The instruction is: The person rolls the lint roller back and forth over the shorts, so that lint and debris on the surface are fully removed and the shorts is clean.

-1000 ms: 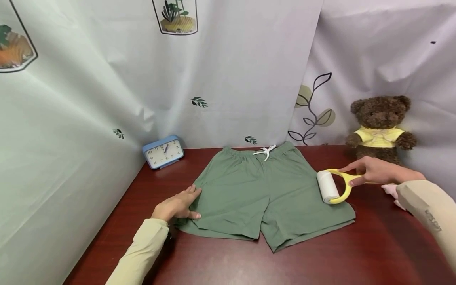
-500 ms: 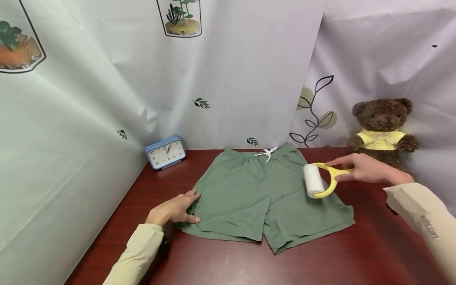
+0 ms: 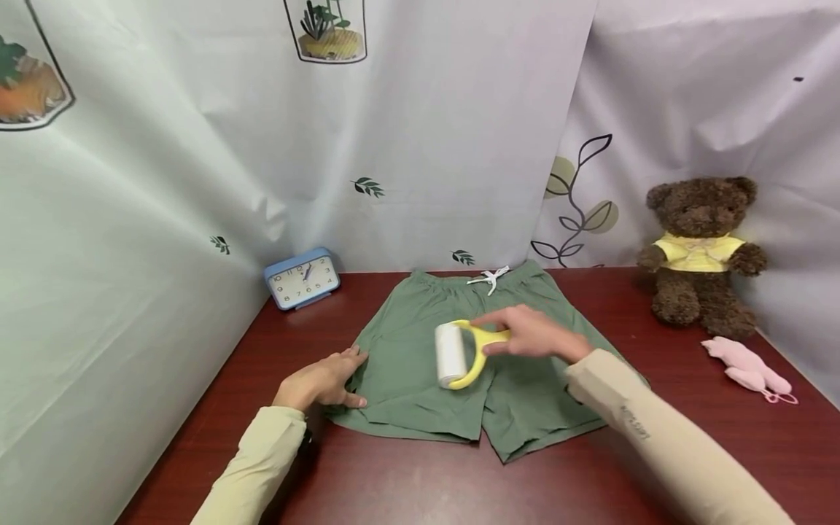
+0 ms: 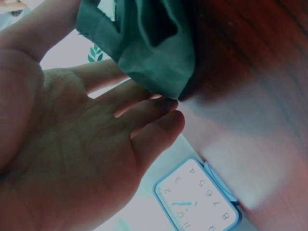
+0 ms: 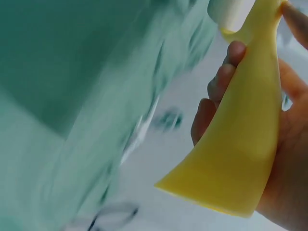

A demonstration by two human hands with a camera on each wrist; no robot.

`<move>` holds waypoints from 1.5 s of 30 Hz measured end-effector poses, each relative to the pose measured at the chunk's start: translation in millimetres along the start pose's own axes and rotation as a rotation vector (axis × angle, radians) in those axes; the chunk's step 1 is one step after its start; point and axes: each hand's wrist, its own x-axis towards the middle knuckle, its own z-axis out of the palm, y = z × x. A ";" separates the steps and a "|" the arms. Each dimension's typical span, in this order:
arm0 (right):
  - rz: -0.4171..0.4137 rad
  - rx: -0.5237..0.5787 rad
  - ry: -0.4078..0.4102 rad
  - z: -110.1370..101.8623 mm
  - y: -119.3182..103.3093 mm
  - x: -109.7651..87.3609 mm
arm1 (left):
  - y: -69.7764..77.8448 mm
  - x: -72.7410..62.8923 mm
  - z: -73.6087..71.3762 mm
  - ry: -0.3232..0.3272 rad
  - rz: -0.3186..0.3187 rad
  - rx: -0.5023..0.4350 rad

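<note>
Across the middle of the dark red-brown wooden table (image 3: 420,488) lay the pair of sage-green fabric shorts (image 3: 408,357), spread flat, waistband at the far edge, white drawstring (image 3: 491,280) tied in a bow, leg openings towards the person. And over the leg on the left side, there was the white cylindrical roll (image 3: 450,356), set in a smooth yellow forked roller handle (image 3: 482,340)! Whether it touched the cloth, the head view couldn't tell us.

The right hand (image 3: 534,334) had that handle well gripped, fingers curled round it, the sleeve crossing above the other leg. On the far side of the cloth, the left hand (image 3: 323,380) was spread and relaxed, gripping nothing firmly, fingertips and thumb resting at the side edge of the shorts near the hem; the wrist view showed long, nearly straight fingers just under a fold of green.

Back left, a blue rectangular clock with a white face (image 3: 303,281) leaned back; back right sat a fluffy brown teddy bear in a yellow top (image 3: 701,251), and in front of it, a pink soft object with a looped cord (image 3: 748,368).
</note>
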 end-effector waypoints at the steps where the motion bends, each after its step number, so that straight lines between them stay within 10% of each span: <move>1: -0.006 0.005 -0.011 6.6 -8.7 7.0 | -0.4 0.0 -0.3 0.000 0.001 0.002; 16: -0.070 0.025 -0.072 52.6 -70.7 53.5 | -2.9 -0.3 -1.4 -0.002 -0.009 0.020; 45: -0.003 0.187 -0.143 -3.7 37.3 -27.0 | 5.9 2.8 -3.1 -0.032 -0.011 0.004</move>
